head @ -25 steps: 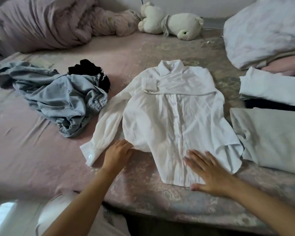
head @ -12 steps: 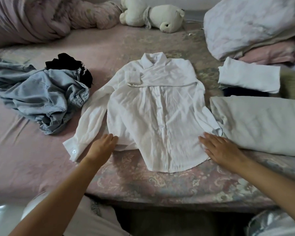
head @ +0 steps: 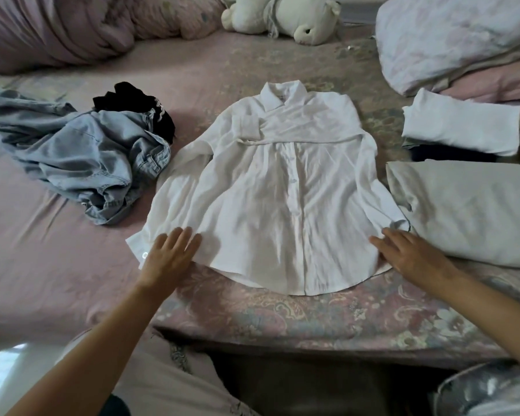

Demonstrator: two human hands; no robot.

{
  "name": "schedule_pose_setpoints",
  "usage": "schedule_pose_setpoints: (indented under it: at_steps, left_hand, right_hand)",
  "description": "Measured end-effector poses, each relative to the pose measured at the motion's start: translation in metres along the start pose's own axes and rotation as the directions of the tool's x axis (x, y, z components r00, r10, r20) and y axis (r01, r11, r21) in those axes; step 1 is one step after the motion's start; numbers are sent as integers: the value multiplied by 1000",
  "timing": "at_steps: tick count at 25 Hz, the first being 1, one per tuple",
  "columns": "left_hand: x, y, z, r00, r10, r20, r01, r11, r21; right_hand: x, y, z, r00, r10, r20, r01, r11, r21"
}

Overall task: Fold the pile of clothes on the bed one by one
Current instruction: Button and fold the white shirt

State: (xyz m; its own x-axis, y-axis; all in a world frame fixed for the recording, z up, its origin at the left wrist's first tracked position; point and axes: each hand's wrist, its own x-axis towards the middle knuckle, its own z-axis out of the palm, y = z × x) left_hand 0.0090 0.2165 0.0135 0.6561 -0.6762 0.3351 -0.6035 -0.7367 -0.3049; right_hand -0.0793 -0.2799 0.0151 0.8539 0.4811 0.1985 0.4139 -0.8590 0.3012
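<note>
A white button-up shirt [head: 282, 187] lies spread face up in the middle of the bed, collar away from me, one sleeve folded across its chest. My left hand [head: 170, 259] lies flat with straight fingers on the lower left hem, beside the other sleeve's cuff. My right hand [head: 412, 256] presses flat on the lower right corner of the shirt. To the left lies a crumpled pile: a light blue denim garment [head: 81, 157] with a black garment [head: 138, 106] behind it.
Folded clothes sit at the right: a pale grey piece [head: 469, 211] and a white piece [head: 460, 127] over something dark. Pillows [head: 457, 37] lie at the back right, a bunched quilt [head: 57, 28] at the back left, a plush toy [head: 282, 16] between them. The bed's near edge [head: 312, 340] is close to me.
Both hands slid outward along the shirt's lower hem, smoothing it flat. My left hand has opened from loosely curled to flat. The view shifted slightly closer.
</note>
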Motion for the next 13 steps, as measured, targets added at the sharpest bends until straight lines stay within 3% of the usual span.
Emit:
schedule_pose_setpoints:
  at_steps: [3, 5, 9, 11, 13]
  left_hand:
    - [1, -7, 0, 999, 48, 5, -47, 996, -74]
    - [-2, -12, -2, 994, 111, 4, -110, 990, -90]
    - [-8, -27, -2, 986, 167, 1, -165, 975, -147]
    - [-9, -17, 0, 996, -57, 72, 71, 973, -220]
    - [-2, 0, 0, 900, -397, 180, 436, 834, -338]
  right_hand:
    - [9, 2, -2, 999, 35, 37, -32, 997, -73]
    - [18, 1, 3, 998, 69, -10, -70, 988, -134]
    - [33, -1, 0, 990, 58, -129, -108, 900, -423]
    - [41, 3, -6, 983, 166, -77, -182, 841, -510]
    - [47, 4, -13, 968, 251, 23, -210, 853, -479]
